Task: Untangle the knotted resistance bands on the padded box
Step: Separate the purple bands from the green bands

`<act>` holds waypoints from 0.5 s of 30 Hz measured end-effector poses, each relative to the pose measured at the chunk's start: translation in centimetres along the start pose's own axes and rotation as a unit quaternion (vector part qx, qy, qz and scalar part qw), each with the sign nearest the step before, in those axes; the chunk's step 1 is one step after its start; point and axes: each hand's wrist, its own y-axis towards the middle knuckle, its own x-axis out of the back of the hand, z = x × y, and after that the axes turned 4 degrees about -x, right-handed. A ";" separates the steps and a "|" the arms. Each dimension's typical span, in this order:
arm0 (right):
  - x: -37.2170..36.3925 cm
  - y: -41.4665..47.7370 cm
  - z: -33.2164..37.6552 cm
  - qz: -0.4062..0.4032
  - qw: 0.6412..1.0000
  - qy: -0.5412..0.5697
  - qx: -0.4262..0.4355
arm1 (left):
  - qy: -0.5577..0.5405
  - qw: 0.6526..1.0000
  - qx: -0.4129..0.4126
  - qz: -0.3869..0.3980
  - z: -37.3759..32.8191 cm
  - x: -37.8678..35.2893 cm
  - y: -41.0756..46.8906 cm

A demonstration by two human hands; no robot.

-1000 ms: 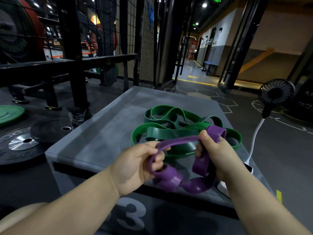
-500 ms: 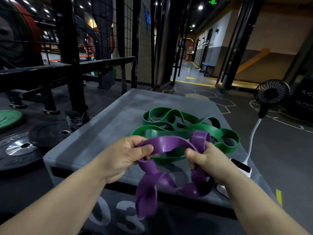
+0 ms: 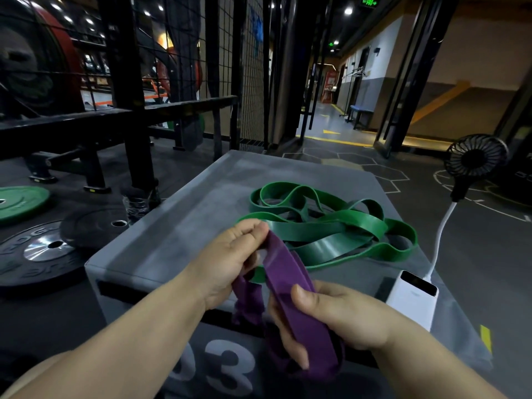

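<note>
Both hands clamped on purple band (image 3: 290, 286): left hand (image 3: 230, 263) pinches upper end, right hand (image 3: 339, 315) grips run toward 5 o'clock, likely pulling twists flat; green bands (image 3: 325, 226) heaped at 1 o'clock.

Right hand (image 3: 345, 315) lower on purple band (image 3: 289, 283)

A purple band (image 3: 290, 286) is pinched at its top by the left hand (image 3: 230, 260) and gripped lower by the right hand (image 3: 345, 315). At one o'clock from the hands, green bands (image 3: 331, 228) are heaped on the padded box (image 3: 178, 237); at three, a power bank (image 3: 411, 300) is seen.
</note>
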 end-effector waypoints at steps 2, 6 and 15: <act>-0.1 -0.1 0.1 0.031 0.999 0.033 -0.002 | 0.013 1.000 0.016 -0.004 0.0 0.2 0.1; 0.4 -0.6 -0.2 0.054 0.995 0.087 0.022 | -0.015 0.999 0.042 0.008 0.4 0.9 0.4; 1.7 -0.1 -0.7 0.067 0.955 0.260 0.126 | 0.115 0.993 0.040 -0.005 2.6 -0.4 0.7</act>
